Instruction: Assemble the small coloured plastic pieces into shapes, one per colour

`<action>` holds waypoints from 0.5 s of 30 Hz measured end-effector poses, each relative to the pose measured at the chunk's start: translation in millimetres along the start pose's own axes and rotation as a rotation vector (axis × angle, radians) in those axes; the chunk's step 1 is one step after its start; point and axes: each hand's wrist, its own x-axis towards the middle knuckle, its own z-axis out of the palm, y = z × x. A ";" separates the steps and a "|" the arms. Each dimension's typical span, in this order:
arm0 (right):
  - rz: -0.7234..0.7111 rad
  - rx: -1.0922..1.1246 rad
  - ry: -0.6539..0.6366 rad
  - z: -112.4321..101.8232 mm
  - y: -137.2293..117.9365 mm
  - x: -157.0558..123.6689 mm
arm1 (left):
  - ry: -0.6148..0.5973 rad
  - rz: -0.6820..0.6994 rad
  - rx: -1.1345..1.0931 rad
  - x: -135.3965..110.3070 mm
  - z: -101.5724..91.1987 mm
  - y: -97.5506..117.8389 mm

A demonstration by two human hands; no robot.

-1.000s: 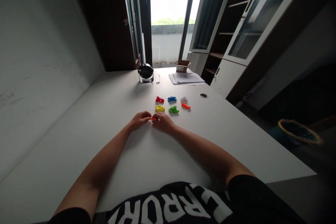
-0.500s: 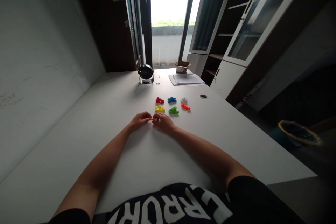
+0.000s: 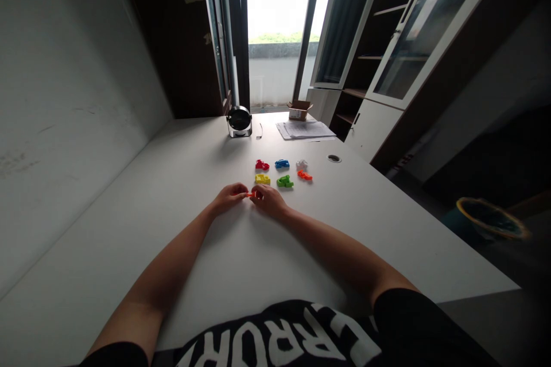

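Note:
Between my fingertips, low over the white table [image 3: 241, 275], is a small orange-red plastic piece [image 3: 250, 195], mostly hidden by the fingers. My left hand [image 3: 231, 196] pinches its left end, and my right hand [image 3: 267, 200] closes on its right end. Just beyond the hands lie small plastic toy pieces in two rows. The nearer row has a yellow piece [image 3: 262, 179], a green piece [image 3: 284, 182] and an orange piece [image 3: 304, 175]. Behind them are a red piece [image 3: 262, 165], a blue piece [image 3: 282, 164] and a white piece [image 3: 302, 164].
Farther back stand a round black device on a stand [image 3: 239, 121] and an open cardboard box [image 3: 299, 110], with paper sheets [image 3: 306, 130] in front of the box. A round cable hole [image 3: 334, 158] is set in the table at right. A wall [image 3: 77, 126] borders the left side.
My right-hand fingers have shifted very slightly around the orange-red piece. The left hand and the toy pieces stay where they were.

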 end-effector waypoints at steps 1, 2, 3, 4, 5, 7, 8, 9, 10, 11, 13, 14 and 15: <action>-0.002 0.004 -0.005 -0.2 0.0 -0.1 | 0.001 -0.001 -0.004 0.0 0.1 -0.2; -0.006 0.011 -0.009 -0.5 -0.2 -0.4 | 0.005 -0.001 -0.007 -0.1 0.1 -0.4; -0.012 0.020 -0.012 -1.0 -0.6 -0.8 | 0.010 0.000 -0.012 -0.1 0.0 -0.6; -0.018 0.032 -0.016 -1.5 -1.1 -1.2 | 0.015 0.000 -0.017 -0.1 -0.1 -0.7; -0.024 0.043 -0.016 -2.0 -1.6 -1.6 | 0.022 0.000 -0.024 -0.1 -0.3 -0.8; -0.031 0.066 -0.008 -2.9 -2.4 -2.3 | 0.036 -0.002 -0.039 -0.1 -0.8 -0.6; -0.034 0.078 -0.003 -3.2 -2.7 -2.5 | 0.042 -0.002 -0.048 -0.2 -1.1 -0.3; -0.035 0.089 0.002 -3.4 -2.8 -2.6 | 0.044 0.000 -0.057 -0.2 -1.3 0.0; -0.035 0.099 0.006 -3.4 -2.8 -2.6 | 0.043 0.004 -0.066 -0.3 -1.5 0.4; -0.034 0.107 0.009 -3.4 -2.6 -2.6 | 0.039 0.007 -0.073 -0.4 -1.7 0.7; -0.026 0.116 0.012 -3.0 -2.0 -2.5 | 0.031 0.009 -0.076 -0.6 -1.8 1.3; -0.022 0.118 0.013 -2.8 -1.7 -2.5 | 0.030 0.007 -0.073 -0.6 -1.8 1.5; -0.019 0.120 0.013 -2.7 -1.4 -2.5 | 0.031 0.004 -0.068 -0.7 -1.7 1.5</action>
